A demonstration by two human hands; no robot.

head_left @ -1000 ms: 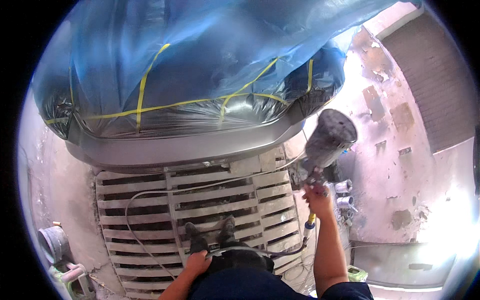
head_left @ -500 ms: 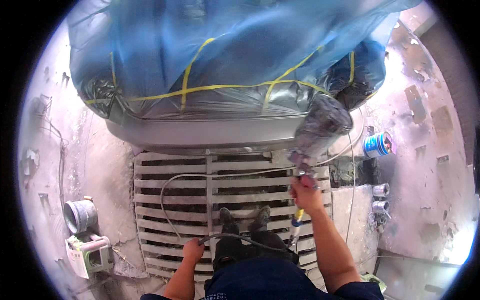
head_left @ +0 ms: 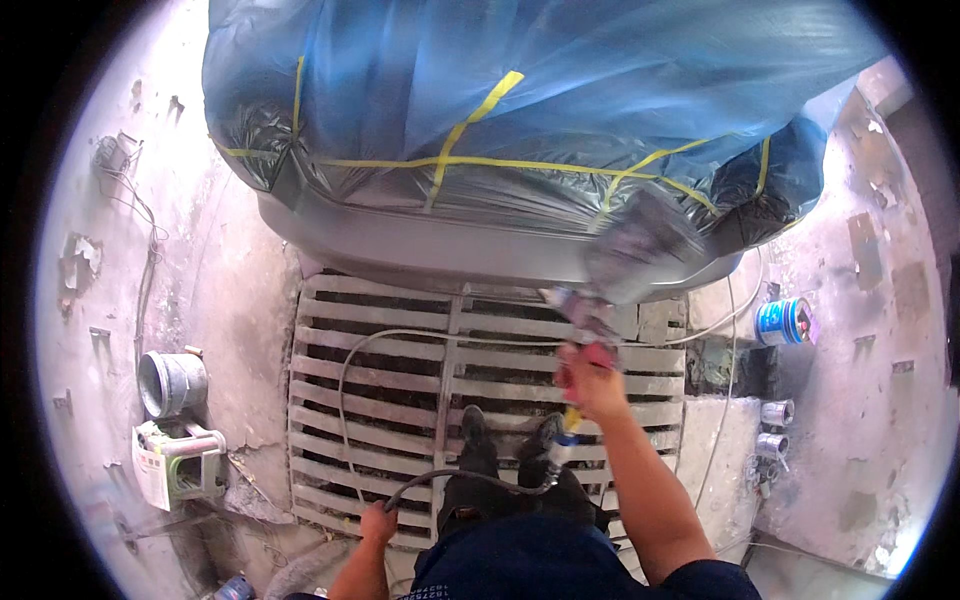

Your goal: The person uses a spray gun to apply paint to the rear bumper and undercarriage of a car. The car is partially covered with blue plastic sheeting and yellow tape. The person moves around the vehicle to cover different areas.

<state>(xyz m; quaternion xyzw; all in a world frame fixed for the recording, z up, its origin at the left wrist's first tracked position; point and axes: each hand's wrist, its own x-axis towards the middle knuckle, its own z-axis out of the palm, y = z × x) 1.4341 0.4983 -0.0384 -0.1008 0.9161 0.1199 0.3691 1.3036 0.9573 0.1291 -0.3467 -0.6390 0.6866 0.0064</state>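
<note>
My right hand [head_left: 590,385] is closed on the handle of a spray gun [head_left: 585,320], blurred by motion, with a paint-smeared cup [head_left: 645,245] on top and a yellow-and-blue fitting below. My left hand [head_left: 378,521] grips a dark air hose [head_left: 445,475] that runs to that fitting. Ahead of me a grey bumper [head_left: 410,240] shows under a car body wrapped in blue sheeting [head_left: 570,90] and dark plastic, held with yellow tape. The gun's cup overlaps part of the bumper in view.
Slatted floor grating [head_left: 370,400] lies underfoot. At the left are a bucket [head_left: 175,385] and a plastic stool [head_left: 180,460]. At the right stand a blue tin [head_left: 780,322] and metal cans [head_left: 775,430]. Pale hoses cross the floor, and stained walls flank both sides.
The view has swung leftward, shifting the car rightward in the picture. My right hand and gun have moved left relative to the bumper. My left hand still grips the hose.
</note>
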